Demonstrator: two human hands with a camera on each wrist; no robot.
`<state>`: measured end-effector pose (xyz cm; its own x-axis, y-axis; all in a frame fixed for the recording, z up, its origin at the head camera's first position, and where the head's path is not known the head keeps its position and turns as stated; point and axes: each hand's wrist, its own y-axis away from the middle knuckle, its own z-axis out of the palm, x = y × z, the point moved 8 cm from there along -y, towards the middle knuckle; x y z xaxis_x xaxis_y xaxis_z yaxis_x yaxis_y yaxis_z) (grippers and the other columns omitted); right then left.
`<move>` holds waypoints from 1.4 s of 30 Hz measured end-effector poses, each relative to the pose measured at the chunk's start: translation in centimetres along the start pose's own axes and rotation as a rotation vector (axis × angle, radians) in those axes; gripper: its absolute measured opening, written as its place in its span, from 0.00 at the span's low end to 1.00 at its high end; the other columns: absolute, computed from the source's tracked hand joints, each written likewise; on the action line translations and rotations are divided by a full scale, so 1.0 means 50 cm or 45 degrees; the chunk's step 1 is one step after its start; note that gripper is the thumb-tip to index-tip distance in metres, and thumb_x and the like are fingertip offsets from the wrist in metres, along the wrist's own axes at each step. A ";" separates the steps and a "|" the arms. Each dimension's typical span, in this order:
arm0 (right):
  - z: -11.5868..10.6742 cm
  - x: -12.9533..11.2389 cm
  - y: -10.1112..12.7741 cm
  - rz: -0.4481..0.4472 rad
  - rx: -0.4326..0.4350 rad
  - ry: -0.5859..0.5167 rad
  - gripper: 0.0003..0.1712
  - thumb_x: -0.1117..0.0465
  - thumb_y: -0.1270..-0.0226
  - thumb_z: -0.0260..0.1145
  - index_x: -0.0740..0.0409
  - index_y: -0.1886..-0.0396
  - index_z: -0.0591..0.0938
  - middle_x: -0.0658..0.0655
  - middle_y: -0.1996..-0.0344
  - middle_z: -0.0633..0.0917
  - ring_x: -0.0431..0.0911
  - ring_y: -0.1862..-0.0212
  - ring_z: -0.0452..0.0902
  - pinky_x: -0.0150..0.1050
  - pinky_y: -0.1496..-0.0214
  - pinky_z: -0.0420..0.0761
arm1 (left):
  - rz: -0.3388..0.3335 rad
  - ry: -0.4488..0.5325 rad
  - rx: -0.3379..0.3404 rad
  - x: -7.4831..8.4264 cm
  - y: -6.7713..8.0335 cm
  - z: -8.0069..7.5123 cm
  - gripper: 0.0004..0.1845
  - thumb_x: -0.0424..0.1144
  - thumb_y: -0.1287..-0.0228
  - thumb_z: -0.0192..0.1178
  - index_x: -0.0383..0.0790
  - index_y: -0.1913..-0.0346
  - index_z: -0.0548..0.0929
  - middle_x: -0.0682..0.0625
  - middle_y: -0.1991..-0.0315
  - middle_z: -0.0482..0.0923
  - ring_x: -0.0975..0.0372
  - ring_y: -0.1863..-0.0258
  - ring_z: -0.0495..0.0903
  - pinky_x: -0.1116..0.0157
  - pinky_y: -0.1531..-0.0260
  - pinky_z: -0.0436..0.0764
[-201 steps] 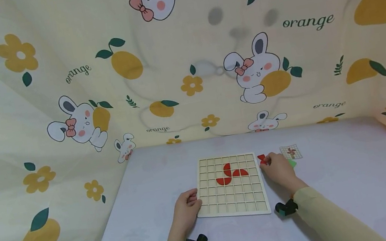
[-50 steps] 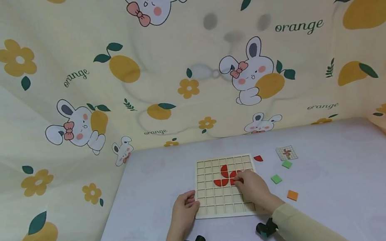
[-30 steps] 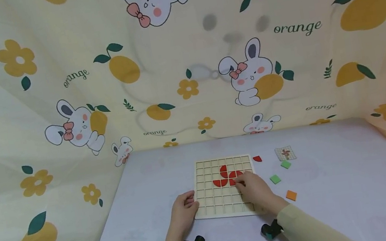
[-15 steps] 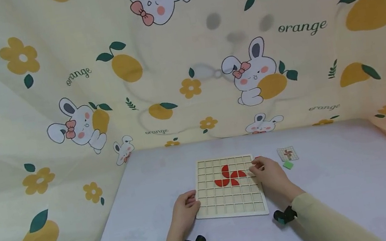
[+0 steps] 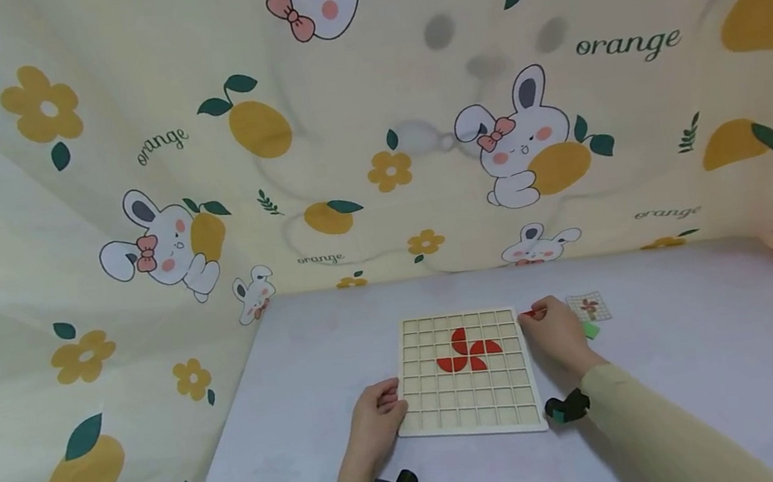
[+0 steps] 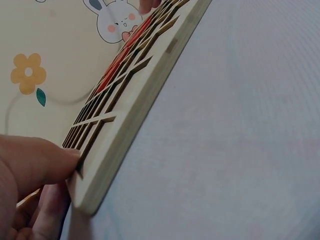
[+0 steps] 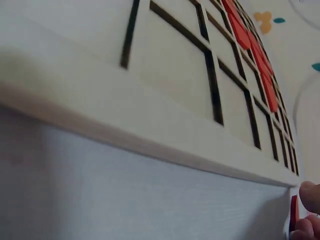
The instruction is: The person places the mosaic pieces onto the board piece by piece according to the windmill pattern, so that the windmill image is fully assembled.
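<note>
Overhead, right hand point(image 5: 559, 334) pinches red piece point(image 5: 533, 313) beside grid board point(image 5: 472, 419); left wrist view alone shows left hand point(image 6: 30, 185) gripping the board's corner.

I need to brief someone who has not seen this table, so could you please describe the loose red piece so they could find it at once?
Start at the wooden grid board on the table. Just off its far right corner, the right hand touches a small red piece with its fingers. The other red pieces sit inside the grid; this one lies outside it.

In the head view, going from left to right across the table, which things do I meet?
Left hand → wooden grid board → right hand, at a red piece → green tile, pattern card.
</note>
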<state>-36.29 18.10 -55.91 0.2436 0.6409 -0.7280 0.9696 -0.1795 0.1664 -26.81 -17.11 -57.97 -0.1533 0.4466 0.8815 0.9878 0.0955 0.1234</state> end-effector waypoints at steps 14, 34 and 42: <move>-0.012 0.010 0.001 0.044 0.154 0.022 0.24 0.50 0.29 0.66 0.68 0.49 0.78 0.65 0.59 0.82 0.55 0.59 0.77 0.42 0.63 0.72 | 0.009 -0.009 0.002 0.013 0.006 0.001 0.23 0.34 0.34 0.64 0.39 0.36 0.79 0.46 0.47 0.78 0.60 0.49 0.78 0.62 0.47 0.82; -0.012 -0.001 -0.007 0.027 0.123 0.087 0.18 0.54 0.27 0.63 0.63 0.48 0.78 0.66 0.54 0.83 0.56 0.57 0.79 0.43 0.63 0.75 | -0.006 -0.015 0.017 0.011 0.007 0.001 0.23 0.35 0.34 0.64 0.40 0.36 0.79 0.47 0.47 0.78 0.60 0.50 0.78 0.64 0.49 0.82; -0.004 0.003 -0.011 -0.045 0.089 0.071 0.16 0.56 0.28 0.62 0.62 0.47 0.76 0.65 0.55 0.82 0.55 0.58 0.77 0.41 0.62 0.72 | -0.006 -0.011 0.010 0.006 0.003 -0.001 0.23 0.35 0.34 0.64 0.40 0.36 0.78 0.47 0.47 0.78 0.60 0.50 0.78 0.65 0.49 0.82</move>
<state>-36.78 18.46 -55.95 0.2119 0.6878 -0.6943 0.9741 -0.2063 0.0929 -26.70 -16.97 -57.66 -0.1578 0.4535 0.8771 0.9868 0.1046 0.1235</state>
